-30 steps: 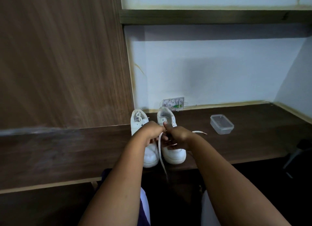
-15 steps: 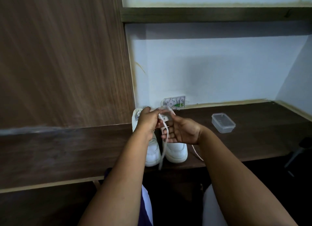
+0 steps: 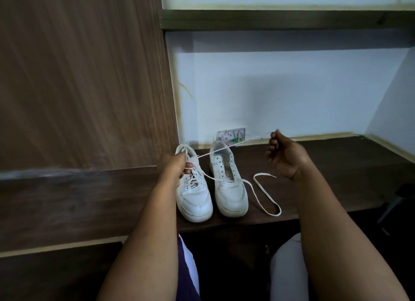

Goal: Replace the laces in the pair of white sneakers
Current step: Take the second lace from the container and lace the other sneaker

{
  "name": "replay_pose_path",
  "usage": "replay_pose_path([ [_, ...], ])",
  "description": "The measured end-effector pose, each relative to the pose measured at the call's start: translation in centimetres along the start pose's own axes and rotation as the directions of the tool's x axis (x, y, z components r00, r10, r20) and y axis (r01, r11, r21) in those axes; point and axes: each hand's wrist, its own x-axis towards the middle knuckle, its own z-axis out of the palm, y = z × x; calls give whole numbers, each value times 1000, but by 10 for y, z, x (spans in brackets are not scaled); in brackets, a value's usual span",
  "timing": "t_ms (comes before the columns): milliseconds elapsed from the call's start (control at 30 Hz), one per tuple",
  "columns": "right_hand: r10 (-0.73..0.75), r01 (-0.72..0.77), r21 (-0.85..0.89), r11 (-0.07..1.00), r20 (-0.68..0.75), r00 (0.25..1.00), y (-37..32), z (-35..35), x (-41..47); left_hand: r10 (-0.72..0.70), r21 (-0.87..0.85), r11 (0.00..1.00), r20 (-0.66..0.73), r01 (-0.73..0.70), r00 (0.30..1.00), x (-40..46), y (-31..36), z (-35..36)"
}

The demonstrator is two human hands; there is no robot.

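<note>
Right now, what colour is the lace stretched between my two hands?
White, like the sneakers; the lace shows clearly in the head view.

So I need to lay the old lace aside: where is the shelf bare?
Bare wood lies on the shelf right of the right hand, toward the side wall. It is crowded near the two sneakers and the loose lace looped beside them. The left hand grips lace above the left sneaker.

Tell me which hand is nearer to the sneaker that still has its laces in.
Left. The left hand is over the laced sneaker, gripping the lace. The right hand is raised beyond the unlaced sneaker, pinching the lace's other end.
</note>
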Motion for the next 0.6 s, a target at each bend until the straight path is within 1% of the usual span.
replay_pose_path([
  [33, -66, 63, -70, 996, -41, 997, 0, -1, -1, 38, 97, 995, -37, -34, 999, 0, 0, -2],
  [67, -145, 128, -219, 967, -67, 987, 1, 0, -2, 81, 224, 973, -65, -65, 995, -2, 0, -4],
  [100, -224, 180, -410, 894, -61, 973, 4, 1, -3, 144, 382, 919, -98, -96, 985, -5, -1, -4],
  [133, -270, 207, -578, 789, -23, 963, 7, 3, -5, 232, 537, 834, -132, -128, 964, -11, -2, -2],
  [167, -270, 203, -685, 699, 9, 963, 12, 7, -7, 349, 647, 741, -140, -181, 927, -18, -4, 2],
  [200, -228, 182, -733, 655, 37, 973, 16, 12, -9, 487, 705, 651, -105, -280, 867, -24, -4, 7],
  [233, -168, 154, -752, 641, 59, 984, 21, 18, -11, 598, 715, 571, -24, -404, 801, -27, -3, 12],
  [267, -113, 125, -758, 640, 69, 991, 26, 25, -13, 658, 669, 522, 79, -529, 749, -31, -1, 19],
  [300, -75, 104, -755, 648, 73, 995, 31, 31, -15, 671, 577, 512, 195, -637, 716, -33, 0, 27],
  [333, -47, 91, -732, 675, 80, 996, 36, 36, -16, 639, 470, 543, 307, -696, 705, -38, 1, 36],
  [367, -17, 73, -679, 731, 89, 996, 42, 41, -15, 581, 368, 616, 384, -696, 717, -42, 0, 44],
  [400, 18, 45, -595, 802, 100, 995, 47, 45, -15, 524, 270, 706, 421, -654, 740, -46, -1, 50],
  [433, 53, 11, -502, 865, 113, 992, 50, 48, -14, 466, 184, 793, 430, -580, 773, -51, -3, 55],
  [467, 79, -19, -431, 902, 122, 989, 52, 49, -12, 411, 111, 860, 430, -499, 804, -56, -5, 59],
  [500, 96, -41, -392, 919, 120, 988, 52, 49, -10, 369, 69, 898, 423, -435, 828, -56, -6, 61],
  [533, 100, -49, -375, 926, 119, 988, 51, 49, -10, 343, 64, 913, 415, -403, 843, -56, -6, 60],
  [600, 91, -38, -379, 925, 123, 988, 46, 48, -11, 353, 123, 894, 400, -431, 846, -51, -3, 56],
])
